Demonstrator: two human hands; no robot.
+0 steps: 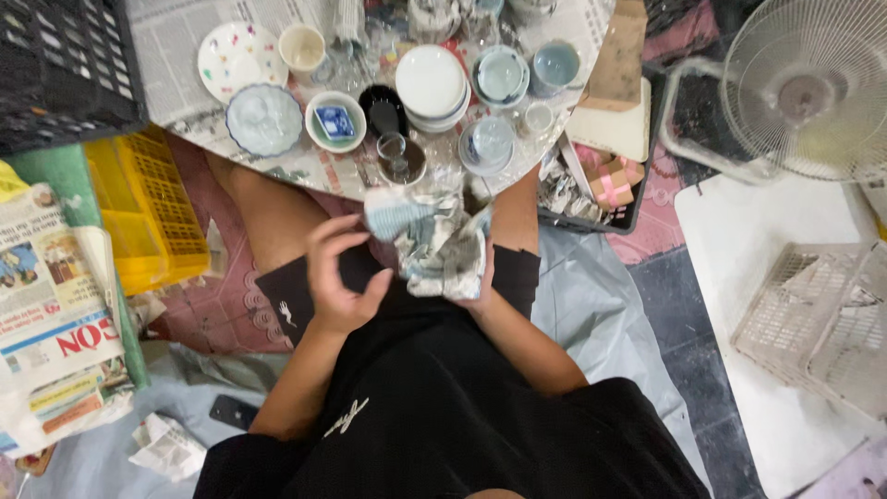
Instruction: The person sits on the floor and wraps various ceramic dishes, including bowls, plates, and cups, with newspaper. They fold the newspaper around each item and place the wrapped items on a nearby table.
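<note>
A crumpled grey-and-white newspaper bundle [434, 245] is held over the lap, near the edge of the round paper-covered table [185, 65]. It is gripped from below by the right hand [476, 282], fingers closed on the paper; the left hand [340, 277] is at its left side, fingers curled and slightly apart, tips touching the wrap. What lies inside cannot be told.

The wrapping is judged part done: the paper is bunched but loose. Much crockery stands unwrapped on the table: a stack of white round plates [431, 85], a pale blue scalloped dish [264, 118], a small clear glass [393, 152]. The yellow plastic crate [148, 208] at the left appears empty; the black slatted crate [65, 69] hides its contents.
</note>
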